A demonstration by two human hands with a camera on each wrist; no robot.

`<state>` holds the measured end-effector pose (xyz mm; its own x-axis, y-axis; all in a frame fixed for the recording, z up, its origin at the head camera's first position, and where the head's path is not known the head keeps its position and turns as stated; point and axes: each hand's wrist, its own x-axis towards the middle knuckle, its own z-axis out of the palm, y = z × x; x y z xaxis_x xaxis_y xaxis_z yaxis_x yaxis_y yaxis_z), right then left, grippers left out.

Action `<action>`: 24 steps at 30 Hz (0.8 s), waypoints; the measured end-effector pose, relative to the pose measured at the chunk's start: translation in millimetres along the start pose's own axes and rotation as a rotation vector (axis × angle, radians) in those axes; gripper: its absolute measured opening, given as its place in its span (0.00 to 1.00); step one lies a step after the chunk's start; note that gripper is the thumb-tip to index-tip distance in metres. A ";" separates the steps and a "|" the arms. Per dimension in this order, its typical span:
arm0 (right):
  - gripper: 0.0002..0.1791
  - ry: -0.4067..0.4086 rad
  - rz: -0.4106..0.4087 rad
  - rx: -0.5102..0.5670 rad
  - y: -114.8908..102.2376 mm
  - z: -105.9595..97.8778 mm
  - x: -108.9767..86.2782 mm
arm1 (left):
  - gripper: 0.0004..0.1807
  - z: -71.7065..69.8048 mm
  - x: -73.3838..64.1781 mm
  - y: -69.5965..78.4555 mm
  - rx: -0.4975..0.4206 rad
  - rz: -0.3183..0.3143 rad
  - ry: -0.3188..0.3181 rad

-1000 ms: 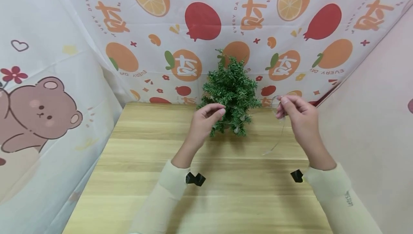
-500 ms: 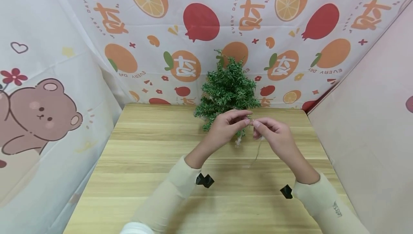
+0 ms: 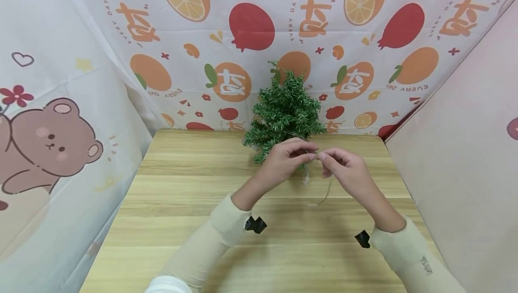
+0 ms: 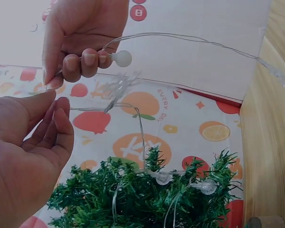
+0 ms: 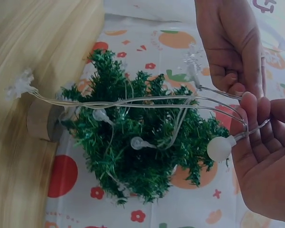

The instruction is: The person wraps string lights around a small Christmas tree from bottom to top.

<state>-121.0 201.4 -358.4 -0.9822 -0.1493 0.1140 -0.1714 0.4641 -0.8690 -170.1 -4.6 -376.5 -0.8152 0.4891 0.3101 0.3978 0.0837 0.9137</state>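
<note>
In the head view my left hand (image 3: 285,160) and right hand (image 3: 344,165) meet fingertip to fingertip before a small green artificial Christmas tree (image 3: 283,108). Each pinches the thin clear wire of a string of fairy lights (image 4: 194,38). A round white bulb (image 5: 220,149) sticks out beside the right hand's fingers. The snowflake-shaped light (image 4: 118,92) hangs close to the left hand, and another snowflake light (image 5: 21,85) dangles on a loop of wire from the right hand. More wire and clear bulbs (image 4: 206,186) lie among the branches.
Under the tree is a round wooden base (image 5: 42,121) on the wood-grain table (image 3: 182,221). A fruit-printed cloth (image 3: 210,28) hangs right behind it. Pale side walls (image 3: 465,126) flank the table, and a small black device (image 3: 256,224) sits at the left sleeve.
The hands stood apart a second ago. My right hand has moved left and my left hand right, so their fingertips now meet on the wire. Over the last half second they barely shift.
</note>
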 end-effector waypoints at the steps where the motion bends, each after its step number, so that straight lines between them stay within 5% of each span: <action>1: 0.17 -0.005 0.002 -0.015 0.2 -1.3 0.1 | 0.11 1.1 0.8 -0.5 -0.002 0.002 -0.006; 7: 0.16 -0.049 -0.020 -0.066 3.1 -6.0 -2.2 | 0.09 9.2 6.1 -6.9 0.028 0.035 -0.055; 12: 0.15 -0.068 -0.010 -0.001 8.3 -9.0 -10.4 | 0.08 14.1 13.9 -8.5 0.067 0.057 -0.074; 24: 0.15 0.011 0.038 0.087 31.2 -22.5 -28.6 | 0.08 22.6 44.9 -5.8 -0.002 0.047 -0.024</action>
<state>-100.0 239.8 -377.9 -0.9888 -0.1229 0.0851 -0.1271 0.3917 -0.9113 -199.4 36.5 -373.8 -0.7856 0.5129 0.3461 0.4342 0.0584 0.8989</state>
